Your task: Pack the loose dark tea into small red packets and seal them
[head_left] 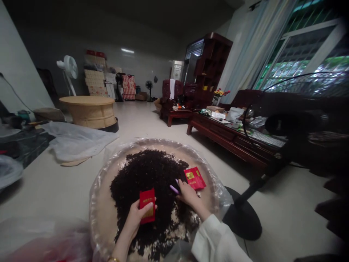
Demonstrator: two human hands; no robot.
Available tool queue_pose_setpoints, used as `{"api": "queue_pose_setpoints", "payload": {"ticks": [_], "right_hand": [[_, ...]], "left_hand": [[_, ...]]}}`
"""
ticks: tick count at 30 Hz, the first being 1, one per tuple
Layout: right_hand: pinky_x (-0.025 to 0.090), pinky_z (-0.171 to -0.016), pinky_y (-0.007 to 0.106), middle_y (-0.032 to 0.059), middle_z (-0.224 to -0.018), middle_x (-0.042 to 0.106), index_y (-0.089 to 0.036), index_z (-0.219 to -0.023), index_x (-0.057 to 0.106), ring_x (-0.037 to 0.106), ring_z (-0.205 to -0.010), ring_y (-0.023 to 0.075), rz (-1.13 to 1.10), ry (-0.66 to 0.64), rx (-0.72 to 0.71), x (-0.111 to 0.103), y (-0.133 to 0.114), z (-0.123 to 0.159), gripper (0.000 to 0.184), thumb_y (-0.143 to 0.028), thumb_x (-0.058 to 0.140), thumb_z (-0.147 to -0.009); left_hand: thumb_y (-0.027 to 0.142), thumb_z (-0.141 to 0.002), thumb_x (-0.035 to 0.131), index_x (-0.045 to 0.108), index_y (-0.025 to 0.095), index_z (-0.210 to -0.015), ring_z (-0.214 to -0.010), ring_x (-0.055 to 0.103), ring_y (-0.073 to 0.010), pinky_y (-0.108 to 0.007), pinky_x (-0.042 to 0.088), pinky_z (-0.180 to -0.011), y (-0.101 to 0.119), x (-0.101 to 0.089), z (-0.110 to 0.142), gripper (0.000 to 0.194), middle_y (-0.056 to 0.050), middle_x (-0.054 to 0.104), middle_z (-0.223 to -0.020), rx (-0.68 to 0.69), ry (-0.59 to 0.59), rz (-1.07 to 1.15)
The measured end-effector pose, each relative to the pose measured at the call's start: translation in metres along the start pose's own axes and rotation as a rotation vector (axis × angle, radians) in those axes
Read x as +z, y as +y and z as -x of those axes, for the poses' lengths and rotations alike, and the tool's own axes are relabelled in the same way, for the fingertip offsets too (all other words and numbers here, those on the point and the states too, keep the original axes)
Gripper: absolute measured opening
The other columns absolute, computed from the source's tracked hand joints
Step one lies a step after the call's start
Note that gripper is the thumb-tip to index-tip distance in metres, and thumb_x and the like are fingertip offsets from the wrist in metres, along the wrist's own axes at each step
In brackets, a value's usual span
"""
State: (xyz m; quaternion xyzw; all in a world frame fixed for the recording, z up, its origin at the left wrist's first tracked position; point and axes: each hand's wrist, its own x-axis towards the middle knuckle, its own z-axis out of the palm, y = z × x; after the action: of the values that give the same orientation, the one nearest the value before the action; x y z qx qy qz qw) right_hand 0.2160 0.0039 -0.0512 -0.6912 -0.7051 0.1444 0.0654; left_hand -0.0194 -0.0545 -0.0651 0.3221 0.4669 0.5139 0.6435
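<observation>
My left hand (139,210) is closed round a small red packet (147,196) with gold print, thumb across its front, held above a dark heap. The heap (147,178) looks like dried tea leaves, spread in a wide round tray (100,207) lined with clear plastic. Over the right part of the heap, my right hand (188,194) grips a slim purple tool (174,189); its kind is not clear, as the fingers cover much of it. Just beyond that hand, more red packets (195,178) lie at the tray's right side.
A black standing fan (242,214) rises close on the right. Behind it is a long dark wooden table (218,131) with clutter. Plastic sheeting (79,140) lies on the floor at left, before a round wooden drum-like table (88,112). Stacked boxes (95,80) stand by the far wall.
</observation>
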Motion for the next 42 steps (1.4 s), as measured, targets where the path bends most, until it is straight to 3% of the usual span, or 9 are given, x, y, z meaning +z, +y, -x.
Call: {"api": "queue_pose_setpoints", "payload": {"ticks": [3,6,10,14,20,26,33,42], "right_hand": [[0.045,-0.087,0.036,0.0184,-0.114,0.061,-0.01,-0.126,0.053,0.06,-0.102,0.0295,-0.051,0.006,-0.026,0.007,0.011,-0.001,0.06,-0.018,0.067,-0.068],[0.043,-0.091,0.037,0.0175,-0.114,0.061,-0.009,-0.124,0.055,0.059,-0.104,0.0289,-0.132,0.037,-0.054,0.001,0.013,-0.005,0.051,-0.022,0.061,-0.075],[0.043,-0.094,0.038,0.0102,-0.116,0.062,-0.016,-0.125,0.055,0.058,-0.107,0.0269,-0.509,-0.005,-0.247,-0.023,0.006,-0.005,0.051,-0.031,0.061,-0.077],[0.046,-0.086,0.035,0.0067,-0.108,0.064,-0.018,-0.123,0.059,0.059,-0.096,0.0232,-0.579,-0.209,-0.478,-0.045,-0.026,0.007,0.054,-0.033,0.068,-0.072],[0.045,-0.075,0.029,0.007,-0.098,0.066,-0.017,-0.113,0.066,0.059,-0.085,0.0206,-0.367,-0.301,-0.629,-0.055,-0.083,0.02,0.043,-0.029,0.072,-0.072],[0.044,-0.072,0.026,0.0052,-0.093,0.071,-0.019,-0.104,0.071,0.062,-0.083,0.0191,-0.412,-0.261,-0.599,-0.048,-0.095,0.021,0.028,-0.02,0.064,-0.077],[0.046,-0.075,0.028,0.0049,-0.097,0.072,-0.021,-0.103,0.072,0.064,-0.085,0.0207,-0.494,-0.176,-0.487,-0.042,-0.093,0.019,0.03,-0.021,0.067,-0.074],[0.044,-0.068,0.023,0.0021,-0.091,0.073,-0.02,-0.101,0.074,0.063,-0.078,0.0174,-0.501,-0.144,-0.467,-0.048,-0.097,0.02,0.027,-0.022,0.07,-0.074]], "left_hand": [[0.044,-0.05,0.085,0.071,0.01,-0.094,-0.078,0.072,-0.0275,-0.033,0.057,-0.065,0.0,-0.002,0.001,0.058,-0.016,0.074,-0.097,-0.02,-0.042,0.008],[0.043,-0.05,0.086,0.071,0.009,-0.093,-0.076,0.071,-0.0267,-0.033,0.056,-0.064,0.001,-0.003,0.004,0.057,-0.016,0.074,-0.094,-0.026,-0.057,0.026],[0.04,-0.049,0.087,0.071,0.009,-0.091,-0.073,0.071,-0.0246,-0.032,0.054,-0.064,0.001,-0.001,0.005,0.055,-0.015,0.074,-0.092,-0.055,-0.073,0.032],[0.039,-0.047,0.087,0.071,0.008,-0.089,-0.067,0.07,-0.0226,-0.031,0.053,-0.063,0.0,0.001,0.005,0.054,-0.013,0.074,-0.081,-0.068,-0.118,0.005],[0.035,-0.047,0.086,0.07,0.008,-0.083,-0.061,0.069,-0.0221,-0.03,0.051,-0.063,0.0,0.002,0.008,0.048,-0.008,0.072,-0.067,-0.113,-0.155,-0.047],[0.037,-0.045,0.087,0.067,0.008,-0.085,-0.06,0.068,-0.022,-0.032,0.052,-0.062,-0.001,0.002,0.007,0.054,-0.008,0.072,-0.07,-0.121,-0.138,-0.02],[0.041,-0.052,0.085,0.066,0.01,-0.09,-0.062,0.069,-0.022,-0.033,0.054,-0.064,-0.001,0.001,0.007,0.052,-0.009,0.072,-0.076,-0.101,-0.175,0.013],[0.05,-0.05,0.084,0.069,0.01,-0.088,-0.064,0.071,-0.0267,-0.034,0.056,-0.061,-0.006,0.0,0.002,0.057,-0.013,0.074,-0.078,-0.094,-0.091,-0.049]]}}
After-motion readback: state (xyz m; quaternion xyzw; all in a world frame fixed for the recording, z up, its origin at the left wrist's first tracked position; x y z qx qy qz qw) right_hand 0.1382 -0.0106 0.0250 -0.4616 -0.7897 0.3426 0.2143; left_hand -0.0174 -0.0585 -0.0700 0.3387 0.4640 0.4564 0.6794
